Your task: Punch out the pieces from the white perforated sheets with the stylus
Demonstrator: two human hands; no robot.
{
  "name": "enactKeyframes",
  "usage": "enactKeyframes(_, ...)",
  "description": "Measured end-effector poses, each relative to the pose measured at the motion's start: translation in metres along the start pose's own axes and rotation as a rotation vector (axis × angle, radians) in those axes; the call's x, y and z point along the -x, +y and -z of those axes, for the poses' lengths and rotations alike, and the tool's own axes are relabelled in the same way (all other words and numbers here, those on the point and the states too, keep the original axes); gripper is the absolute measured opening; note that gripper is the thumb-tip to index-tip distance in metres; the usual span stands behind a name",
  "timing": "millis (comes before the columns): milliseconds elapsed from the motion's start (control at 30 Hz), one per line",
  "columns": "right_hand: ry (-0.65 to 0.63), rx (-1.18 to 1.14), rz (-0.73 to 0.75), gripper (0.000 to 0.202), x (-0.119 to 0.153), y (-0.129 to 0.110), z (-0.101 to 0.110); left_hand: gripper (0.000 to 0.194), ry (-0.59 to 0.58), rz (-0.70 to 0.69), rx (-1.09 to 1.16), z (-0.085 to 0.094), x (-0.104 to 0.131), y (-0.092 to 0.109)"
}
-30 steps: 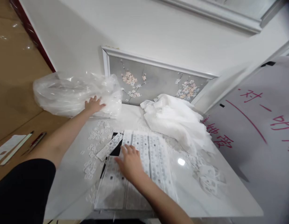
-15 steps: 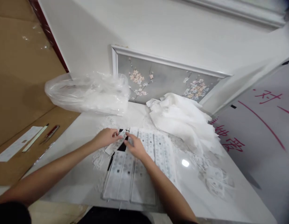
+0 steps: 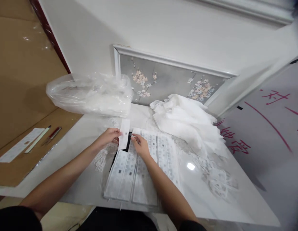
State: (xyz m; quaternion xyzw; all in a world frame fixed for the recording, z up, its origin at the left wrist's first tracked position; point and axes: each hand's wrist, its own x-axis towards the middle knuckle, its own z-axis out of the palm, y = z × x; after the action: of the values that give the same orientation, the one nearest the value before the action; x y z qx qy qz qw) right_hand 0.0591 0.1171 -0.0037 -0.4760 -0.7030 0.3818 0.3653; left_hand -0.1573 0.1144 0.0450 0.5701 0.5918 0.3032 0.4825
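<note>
The left hand (image 3: 110, 136) has its grip closed on a white strip (image 3: 124, 133), thumb and fingers at the strip's edge; the strip stands over the left side of the bench (image 3: 211, 205)'s printed panels (image 3: 145, 186), beside a strip of black surface (image 3: 127, 144). The right hand (image 3: 141, 147) is just to the right, its thumb and index fingertips at the edge of that black surface; whether its grip pinches anything cannot be told. Small clear pieces (image 3: 99, 161) lie scattered left of the panels. Behind, a clear plastic bag (image 3: 91, 94) sits at the left and a heap of white sheets (image 3: 186, 120) at the right. A red knife (image 3: 52, 134) lies on cardboard (image 3: 67, 120) farther left.
</note>
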Motion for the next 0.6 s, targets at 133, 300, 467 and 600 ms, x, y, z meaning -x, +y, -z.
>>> enactKeyframes(133, 0.045, -0.048, -0.017, 0.049, 0.0, 0.004, 0.001, 0.043, -0.104, 0.067, 0.218, -0.01, -0.005, -0.012)
enactKeyframes(300, -0.015, 0.181, 0.092, 0.043, 0.003, 0.004, -0.001, 0.05, -0.133, 0.136, 0.27, -0.017, -0.003, -0.027)
enactKeyframes(467, -0.055, 0.494, 0.187, 0.04, 0.008, 0.0, -0.009, 0.085, -0.078, 0.038, 0.208, -0.019, -0.005, -0.034)
enactKeyframes(600, -0.044, 0.661, 0.106, 0.054, 0.008, -0.002, -0.016, 0.069, 0.053, -0.098, 0.084, -0.023, -0.012, -0.039)
